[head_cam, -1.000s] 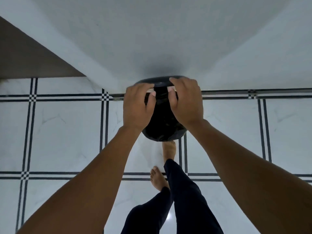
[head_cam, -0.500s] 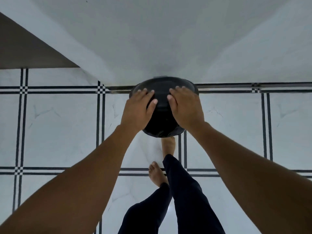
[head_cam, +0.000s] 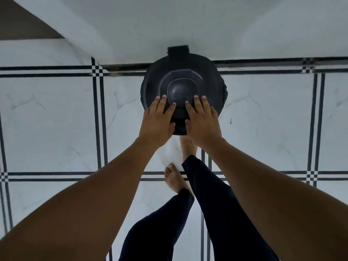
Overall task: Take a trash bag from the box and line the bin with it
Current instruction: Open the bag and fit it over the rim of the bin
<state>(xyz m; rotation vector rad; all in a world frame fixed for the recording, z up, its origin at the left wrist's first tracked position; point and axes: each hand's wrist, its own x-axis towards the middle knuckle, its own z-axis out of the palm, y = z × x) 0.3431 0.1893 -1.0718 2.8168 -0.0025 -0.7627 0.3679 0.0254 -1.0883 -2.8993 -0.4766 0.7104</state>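
Note:
A round black bin [head_cam: 216, 95] stands on the tiled floor against the white wall. Its domed lid [head_cam: 181, 85] lies shut, with the hinge block [head_cam: 178, 50] at the far side. My left hand [head_cam: 159, 119] rests flat on the near left part of the lid, fingers spread and holding nothing. My right hand [head_cam: 202, 121] lies flat on the near right part in the same way. The lid hides the inside of the bin, and no trash bag or box is in view.
White wall [head_cam: 169, 25] rises right behind the bin. The white floor tiles [head_cam: 56, 119] carry dark double lines. My bare feet [head_cam: 176, 178] and dark trouser legs [head_cam: 211, 204] stand just in front of the bin. A brown surface [head_cam: 22, 25] shows at the top left.
The raised lid has come down and now covers the bin's opening. Both hands went from gripping at the rim to lying flat on the lid. The black bag is no longer visible.

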